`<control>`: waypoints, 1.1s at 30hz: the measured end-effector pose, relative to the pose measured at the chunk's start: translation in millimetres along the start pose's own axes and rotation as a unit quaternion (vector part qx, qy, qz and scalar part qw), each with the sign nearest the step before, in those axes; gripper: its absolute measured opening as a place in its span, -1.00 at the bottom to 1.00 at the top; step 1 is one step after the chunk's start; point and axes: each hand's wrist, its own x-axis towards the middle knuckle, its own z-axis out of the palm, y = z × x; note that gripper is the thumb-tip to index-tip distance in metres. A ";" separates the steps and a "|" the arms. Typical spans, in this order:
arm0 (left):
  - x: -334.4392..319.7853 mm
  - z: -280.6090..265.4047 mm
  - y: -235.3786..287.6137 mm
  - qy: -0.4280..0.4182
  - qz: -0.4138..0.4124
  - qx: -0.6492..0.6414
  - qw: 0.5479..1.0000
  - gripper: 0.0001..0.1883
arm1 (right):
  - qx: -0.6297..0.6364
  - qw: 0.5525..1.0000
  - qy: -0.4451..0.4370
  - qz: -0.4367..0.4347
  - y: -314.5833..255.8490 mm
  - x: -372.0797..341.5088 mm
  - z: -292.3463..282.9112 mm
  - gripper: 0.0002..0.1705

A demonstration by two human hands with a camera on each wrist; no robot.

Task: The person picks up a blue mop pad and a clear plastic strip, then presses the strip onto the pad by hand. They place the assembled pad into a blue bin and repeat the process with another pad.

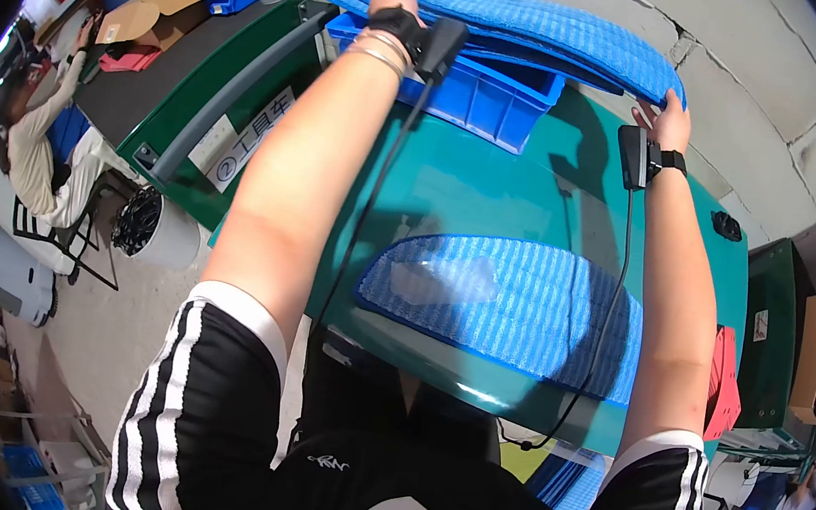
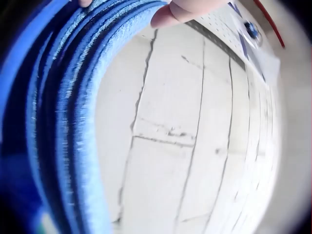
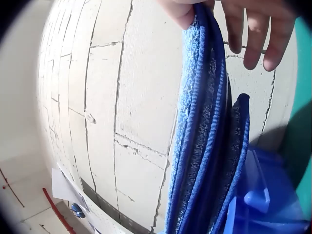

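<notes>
A stack of several blue mop pads with dark blue edging lies over the blue plastic bin at the table's far side. My left hand grips the stack near its left end; in the left wrist view its thumb presses on the outer pad. At the right end, my right hand pinches the upper pads between thumb and index finger, its other fingers hanging free. A lower pad sits apart from those pinched ones, beside the bin. Closer to me, a single mop pad lies flat on the green table.
The green table backs onto a block wall. To the left stands a dark workbench with cardboard, and a person sits by it. A white bin stands on the floor. Camera cables hang from both wrists.
</notes>
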 end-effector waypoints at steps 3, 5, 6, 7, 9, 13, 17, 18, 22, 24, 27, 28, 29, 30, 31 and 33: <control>21.1 3.8 4.2 0.068 -0.058 0.033 0.995 -0.67 | 0.003 1.000 0.008 -0.017 -6.0 -13.3 5.4 -0.60; 18.7 6.0 3.7 0.031 0.050 0.341 0.938 -0.66 | -0.005 0.999 0.023 -0.041 -3.4 -11.7 5.6 -0.59; 2.7 9.1 26.2 0.029 -0.020 0.344 0.938 -0.63 | 0.000 0.998 0.030 -0.056 0.4 -10.6 4.8 -0.59; -11.8 11.6 38.0 -0.057 -0.058 0.447 0.891 -0.60 | -0.001 0.998 0.030 -0.056 4.8 -9.4 2.5 -0.59; -17.4 22.6 31.1 -0.051 -0.050 0.448 0.891 -0.52 | -0.005 0.997 0.046 -0.060 7.2 -7.7 1.2 -0.60; 14.1 42.2 5.6 0.017 -0.192 0.032 0.981 -0.38 | -0.008 0.997 0.054 -0.051 7.2 -3.1 -6.6 -0.63; 25.4 50.7 -15.6 0.090 -0.272 -0.280 0.916 -0.21 | -0.102 0.990 0.043 -0.092 1.1 23.9 -19.5 -0.64; 26.4 53.8 -15.8 0.112 -0.269 -0.303 0.908 -0.14 | -0.083 0.989 0.063 -0.105 -3.0 23.8 -15.6 -0.61; 18.7 53.8 -9.9 0.096 -0.247 -0.407 0.874 -0.04 | -0.112 0.985 0.037 -0.125 3.4 35.0 -2.3 -0.60; 10.8 51.7 -5.4 0.098 -0.252 -0.434 0.859 -0.01 | -0.206 0.960 0.030 -0.189 21.7 53.2 0.4 -0.56; 8.6 51.4 -5.3 0.087 -0.247 -0.403 0.877 -0.02 | -0.298 0.920 0.026 -0.252 13.6 42.5 7.9 -0.53; 9.0 54.6 -4.1 0.103 -0.250 -0.399 0.877 -0.03 | -0.332 0.907 0.025 -0.259 6.4 29.5 14.1 -0.50; 23.3 57.6 -15.0 0.103 -0.251 -0.398 0.877 -0.03 | -0.333 0.907 0.025 -0.257 4.0 24.8 17.1 -0.50; 47.4 62.7 -33.5 0.119 -0.244 -0.357 0.894 -0.03 | -0.382 0.889 0.010 -0.252 1.4 21.6 19.0 -0.48; 60.7 65.8 -43.6 0.134 -0.236 -0.316 0.909 -0.04 | -0.431 0.868 -0.004 -0.247 -1.2 20.6 18.1 -0.45; 34.7 60.2 -23.1 0.106 -0.254 -0.333 0.902 0.04 | -0.456 0.858 -0.025 -0.234 6.9 34.2 12.4 -0.39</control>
